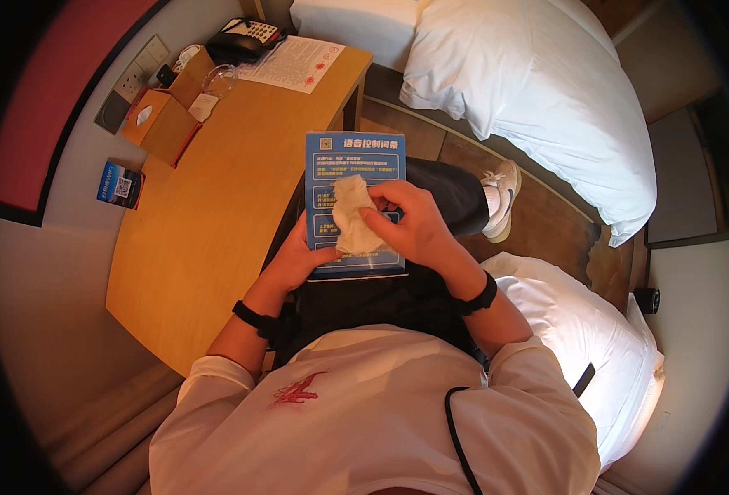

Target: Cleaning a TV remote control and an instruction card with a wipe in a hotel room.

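Observation:
A blue printed sign (355, 269), rectangular and stiff-looking, is held over my lap and bears writing and a square code. My left hand (302, 257) grips its lower left edge, the thumb lying across the front. A crumpled white tissue (353, 213) rests against the sign's face. With thumb and fingers bent around its right side, my right hand (411, 223) holds this tissue. Part of the printing is hidden behind tissue and fingers. Each wrist wears a black band.
On my left stands a wooden desk (204, 235). It carries a tissue box (163, 127), a clear glass ashtray (220, 80), a black telephone (241, 40), a printed sheet (293, 62) and a small blue card (119, 185). White bedding (525, 74) lies ahead on the right.

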A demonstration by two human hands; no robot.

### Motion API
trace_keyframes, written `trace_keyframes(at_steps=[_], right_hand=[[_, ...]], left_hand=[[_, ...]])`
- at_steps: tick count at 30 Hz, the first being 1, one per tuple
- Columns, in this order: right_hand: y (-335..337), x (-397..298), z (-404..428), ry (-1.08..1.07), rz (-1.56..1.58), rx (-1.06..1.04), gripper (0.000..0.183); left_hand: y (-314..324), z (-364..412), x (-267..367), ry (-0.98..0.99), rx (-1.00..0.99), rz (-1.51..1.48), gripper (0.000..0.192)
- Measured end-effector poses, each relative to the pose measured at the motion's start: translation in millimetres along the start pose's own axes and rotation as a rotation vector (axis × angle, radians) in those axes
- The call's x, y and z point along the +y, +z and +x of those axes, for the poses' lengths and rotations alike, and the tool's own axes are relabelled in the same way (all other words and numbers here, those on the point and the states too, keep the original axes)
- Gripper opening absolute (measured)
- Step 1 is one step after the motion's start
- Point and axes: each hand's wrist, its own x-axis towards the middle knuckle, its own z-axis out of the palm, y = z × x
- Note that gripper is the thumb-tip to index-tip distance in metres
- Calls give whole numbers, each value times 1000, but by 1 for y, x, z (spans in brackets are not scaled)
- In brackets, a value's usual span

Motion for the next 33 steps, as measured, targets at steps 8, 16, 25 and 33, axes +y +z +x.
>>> trace_keyframes(at_steps=[8,16,25,33], right_hand=[[4,2,-2,210,343,7,16],[4,1,-5,219,355,-11,19],[2,2,-4,136,255,-19,28],[-6,8,-5,166,332,-38,22]], left_hand=[[4,-2,5,-34,17,-5,71],[4,-2,4,-34,14,-1,73],[2,-1,3,-21,7,-10,75],[3,-1,4,-31,2,2,75]])
